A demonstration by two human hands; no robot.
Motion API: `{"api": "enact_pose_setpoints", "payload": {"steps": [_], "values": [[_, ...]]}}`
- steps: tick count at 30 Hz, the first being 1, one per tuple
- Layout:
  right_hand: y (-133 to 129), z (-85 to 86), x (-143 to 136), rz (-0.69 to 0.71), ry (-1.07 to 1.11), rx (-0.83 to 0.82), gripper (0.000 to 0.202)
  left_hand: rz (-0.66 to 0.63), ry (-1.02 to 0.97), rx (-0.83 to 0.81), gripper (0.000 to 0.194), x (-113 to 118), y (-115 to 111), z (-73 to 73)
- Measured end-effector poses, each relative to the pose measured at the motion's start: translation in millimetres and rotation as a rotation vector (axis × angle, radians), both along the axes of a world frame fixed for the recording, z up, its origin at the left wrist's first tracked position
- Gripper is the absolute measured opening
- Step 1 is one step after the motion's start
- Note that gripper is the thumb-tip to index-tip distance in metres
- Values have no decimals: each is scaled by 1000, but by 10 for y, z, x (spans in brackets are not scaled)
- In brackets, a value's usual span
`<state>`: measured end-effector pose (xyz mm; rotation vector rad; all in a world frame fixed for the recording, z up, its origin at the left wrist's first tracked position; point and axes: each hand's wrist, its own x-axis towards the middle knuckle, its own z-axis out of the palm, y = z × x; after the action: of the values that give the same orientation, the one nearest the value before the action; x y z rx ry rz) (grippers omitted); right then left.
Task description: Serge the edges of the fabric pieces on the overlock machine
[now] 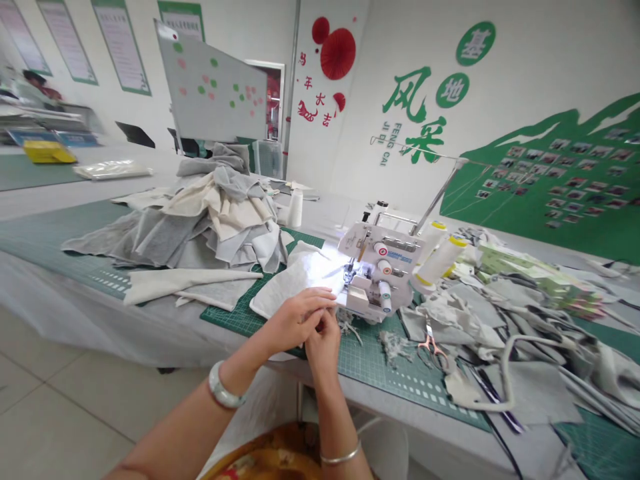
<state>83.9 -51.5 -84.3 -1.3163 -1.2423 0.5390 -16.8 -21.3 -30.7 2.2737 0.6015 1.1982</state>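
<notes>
Apparently only part-sewn, the cloth (283, 283) lies against the left side of the machine (373, 250), the left hand (307, 310) laying outstretched fingers over its near edge, the right hand (324, 333) bunched, grip unclear, while the pile (200, 220) farther left may be done or waiting.

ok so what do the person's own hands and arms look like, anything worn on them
The left hand and right hand are ungloved, and no sleeves show on either arm. Around the left wrist sits a thick, pale, greenish-white bangle; lower on the right forearm is a slim silver-coloured bangle.
</notes>
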Motion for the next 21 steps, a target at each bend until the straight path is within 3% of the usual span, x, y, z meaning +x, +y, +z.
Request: {"api": "enact_pose_setpoints", "payload": {"steps": [4,7,11,14,21], "values": [[-88,44,10,40,45,-9,35,136,-92,68,28,-180,-42,1],[-224,63,29,106,130,-42,38,171,0,184,28,-209,-49,86],[-349,78,33,171,203,-56,36,94,278,312,30,-1,67,273],[-390,104,50,186,191,-86,36,92,461,311,30,193,226,342],[-436,107,128,245,180,-152,31,142,488,287,26,220,376,225]]}}
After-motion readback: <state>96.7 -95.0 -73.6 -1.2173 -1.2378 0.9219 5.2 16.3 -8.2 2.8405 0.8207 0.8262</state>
